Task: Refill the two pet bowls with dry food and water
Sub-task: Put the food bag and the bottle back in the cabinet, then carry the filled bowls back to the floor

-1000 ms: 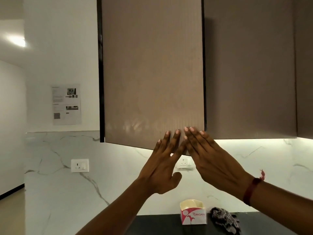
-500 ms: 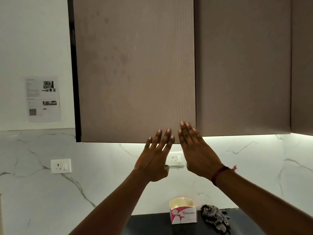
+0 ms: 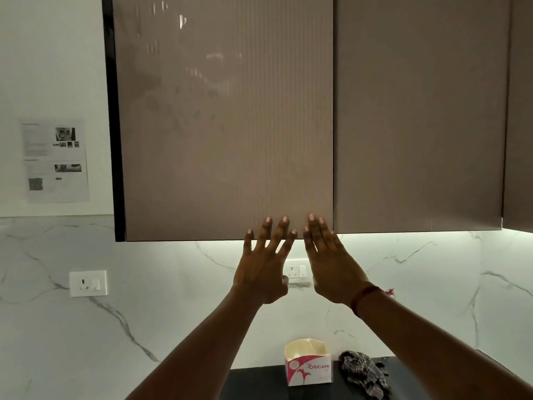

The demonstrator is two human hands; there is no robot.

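I see a dark counter (image 3: 259,382) at 6 o'clock with a paper box (image 3: 308,368). My left hand (image 3: 264,268), fingers spread, and right hand (image 3: 331,264), fingers together, have pushed the cupboard door (image 3: 225,125) nearly shut. No bowls in sight.

Ribbed taupe cabinet door (image 3: 225,125) above the left hand (image 3: 264,267): fine vertical lines, pale glare patches, black side edge. Plain taupe neighbouring door (image 3: 418,116) up and right of the right hand (image 3: 331,264): darker, no visible pattern. White marble-look backsplash (image 3: 158,298) behind both hands: thin grey veins. White wall socket (image 3: 88,283) left of the left hand. Red thread band (image 3: 364,297) on the right wrist. Below the hands: white tissue box (image 3: 308,368) with red-pink print; black-and-white checked cloth (image 3: 364,372) on black countertop (image 3: 256,382).
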